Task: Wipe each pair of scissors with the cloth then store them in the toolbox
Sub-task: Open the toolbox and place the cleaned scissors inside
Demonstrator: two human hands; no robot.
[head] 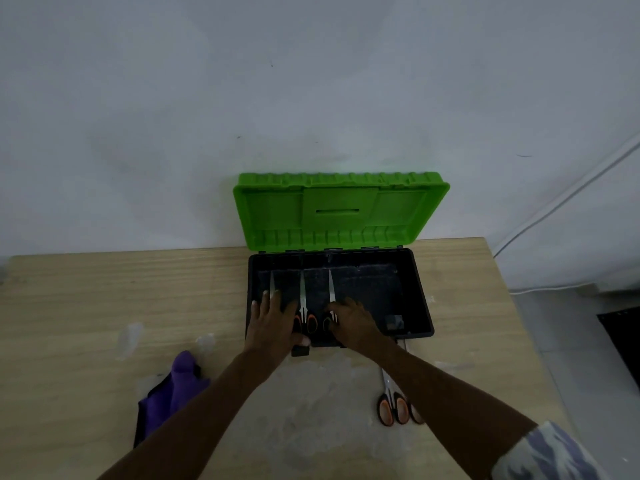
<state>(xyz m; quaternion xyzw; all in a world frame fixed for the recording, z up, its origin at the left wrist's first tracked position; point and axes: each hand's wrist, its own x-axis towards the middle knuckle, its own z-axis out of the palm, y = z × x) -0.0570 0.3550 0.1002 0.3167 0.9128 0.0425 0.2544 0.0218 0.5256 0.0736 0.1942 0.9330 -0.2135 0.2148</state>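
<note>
Left hand (273,322) flat, spread; right hand (353,322) curled.

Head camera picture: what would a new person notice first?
The bright green plastic toolbox lid, standing open before the pale wall, grabs the eye first. Below it, in the black toolbox tray, lie three pairs of silver-bladed scissors, with the left hand flat over one and the right hand curled on another. A purple cloth lies on the wooden table, bottom left.

Dim, flat light with soft shadows; wide-angle bending at edges.
</note>
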